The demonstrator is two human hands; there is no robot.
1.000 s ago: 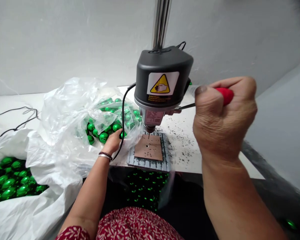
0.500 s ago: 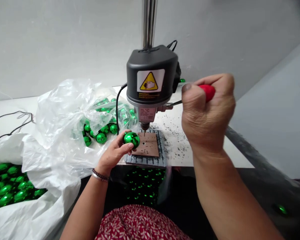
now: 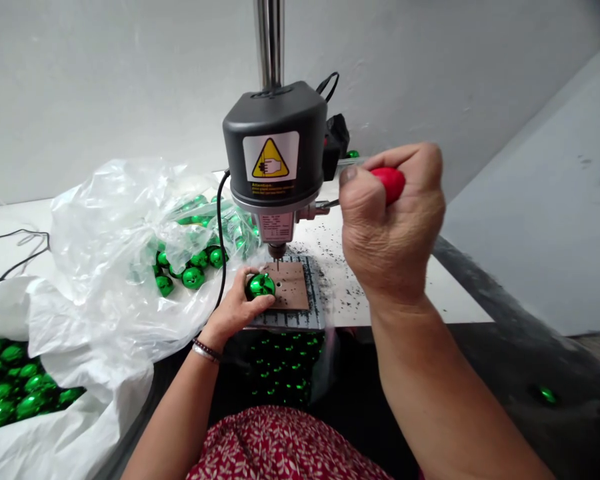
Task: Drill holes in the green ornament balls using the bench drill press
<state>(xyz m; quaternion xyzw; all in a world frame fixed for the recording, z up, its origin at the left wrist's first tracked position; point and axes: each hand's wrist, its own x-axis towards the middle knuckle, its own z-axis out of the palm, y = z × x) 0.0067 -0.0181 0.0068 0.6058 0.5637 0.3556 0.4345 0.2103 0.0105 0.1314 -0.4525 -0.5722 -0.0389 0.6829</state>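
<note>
My left hand (image 3: pixel 241 300) is closed round a shiny green ball (image 3: pixel 261 286), thumb at the front and fingers behind. The ball is at the left part of a brown board (image 3: pixel 293 293), left of the small hole in it. Above the board points the thin bit of a black drill press (image 3: pixel 275 147), with a hand-warning sticker on its head. My right hand (image 3: pixel 393 217) grips the red-knobbed lever (image 3: pixel 389 185) at the press's right side. The bit is apart from the ball.
Clear plastic bag (image 3: pixel 105 220) with several green balls lies left of the press. A white sack (image 3: pixel 95 373) of more balls is at lower left. Dark shavings dot the white table (image 3: pixel 380 267). Below the edge sit more balls (image 3: pixel 285 373); one ball (image 3: pixel 547 396) lies on the floor.
My left hand has brought the green ball down onto the left part of the board, closer in. My right hand stays on the lever. The whole view has shifted slightly.
</note>
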